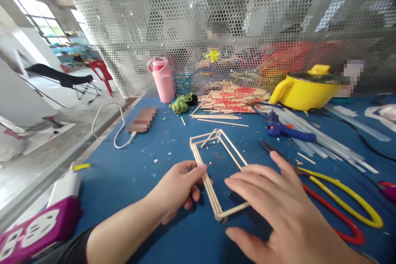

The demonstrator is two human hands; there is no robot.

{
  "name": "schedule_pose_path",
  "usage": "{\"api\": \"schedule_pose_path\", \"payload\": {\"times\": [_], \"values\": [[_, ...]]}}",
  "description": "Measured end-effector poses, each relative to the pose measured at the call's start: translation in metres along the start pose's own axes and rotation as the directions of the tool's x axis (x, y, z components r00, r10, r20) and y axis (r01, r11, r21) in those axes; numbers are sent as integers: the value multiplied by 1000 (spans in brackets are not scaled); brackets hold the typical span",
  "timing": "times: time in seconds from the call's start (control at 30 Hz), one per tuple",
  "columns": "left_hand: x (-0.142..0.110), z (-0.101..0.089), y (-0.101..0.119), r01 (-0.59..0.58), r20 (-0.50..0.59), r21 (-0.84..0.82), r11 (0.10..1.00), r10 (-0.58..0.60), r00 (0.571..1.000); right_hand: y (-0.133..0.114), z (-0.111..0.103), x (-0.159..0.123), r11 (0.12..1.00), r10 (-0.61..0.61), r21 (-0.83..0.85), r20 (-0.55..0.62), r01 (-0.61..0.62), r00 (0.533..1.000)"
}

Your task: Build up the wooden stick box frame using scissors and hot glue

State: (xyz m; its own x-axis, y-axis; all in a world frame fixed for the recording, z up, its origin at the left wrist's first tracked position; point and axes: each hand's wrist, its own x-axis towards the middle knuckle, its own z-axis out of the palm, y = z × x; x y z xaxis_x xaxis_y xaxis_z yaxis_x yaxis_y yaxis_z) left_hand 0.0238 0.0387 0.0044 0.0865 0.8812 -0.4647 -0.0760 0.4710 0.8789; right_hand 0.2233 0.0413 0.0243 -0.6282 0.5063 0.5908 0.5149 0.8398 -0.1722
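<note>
The left hand (182, 185) is pinching the stick frame (210, 189) on the bench (130, 189); the right hand (278, 202), spread over the frame, should be pressing gently.

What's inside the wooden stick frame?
Blue tabletop, small specks, and a short slanting stick at the far end of the frame. The right hand covers the near right corner, so nothing there can be seen.

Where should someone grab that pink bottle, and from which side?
Probably around its body, below the carry loop, from the near side: it stands upright, its rounded side faces us, and the perforated screen rises behind it.
</note>
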Motion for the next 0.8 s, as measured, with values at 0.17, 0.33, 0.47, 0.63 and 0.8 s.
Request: {"api": "schedule_pose_path", "payload": {"times": [0.17,0.33,0.47,0.63,0.8], "values": [[14,-5,3,6,-14,-94,996,-8,1000,24,-15,-2,995,97,-26,-74,-99,993],[17,-9,0,38,25,-107,994,-36,999,48,-9,-4,898,426,129,-23,-420,904],[14,-10,-1,66,49,-63,996,-63,997,49,-2,-5,804,541,252,68,-539,838],[16,-10,6,98,-5,-74,992,-98,995,49,3,-4,779,563,298,52,-551,825],[25,-13,8,79,-47,-43,996,-81,996,50,8,-3,759,573,324,80,-565,816]]}}
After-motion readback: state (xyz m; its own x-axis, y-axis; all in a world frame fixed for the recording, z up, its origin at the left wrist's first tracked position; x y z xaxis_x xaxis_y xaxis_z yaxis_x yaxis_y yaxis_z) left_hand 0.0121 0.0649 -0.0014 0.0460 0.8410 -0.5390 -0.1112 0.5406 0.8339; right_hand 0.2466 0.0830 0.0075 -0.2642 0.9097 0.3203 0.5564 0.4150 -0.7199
